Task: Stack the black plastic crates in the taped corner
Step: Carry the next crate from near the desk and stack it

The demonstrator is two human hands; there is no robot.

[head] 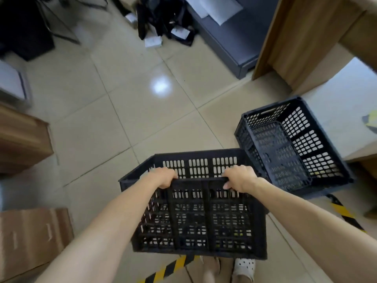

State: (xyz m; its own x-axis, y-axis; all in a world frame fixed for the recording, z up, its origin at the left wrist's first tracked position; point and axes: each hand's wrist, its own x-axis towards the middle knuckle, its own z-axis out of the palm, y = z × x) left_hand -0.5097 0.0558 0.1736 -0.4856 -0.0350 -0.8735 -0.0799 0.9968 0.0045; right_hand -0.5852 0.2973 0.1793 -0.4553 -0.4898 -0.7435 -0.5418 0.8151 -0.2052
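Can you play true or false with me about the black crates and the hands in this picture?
1. Both hands grip the near rim of one crate. True.
2. The second crate sits on a wooden table. False: it stands on the floor, at the right.
3. The held crate is full of boxes. False: it looks empty.
4. Yellow and black tape runs on the floor below the held crate. True.
5. The left hand hangs free. False: it grips the rim, like the right hand.
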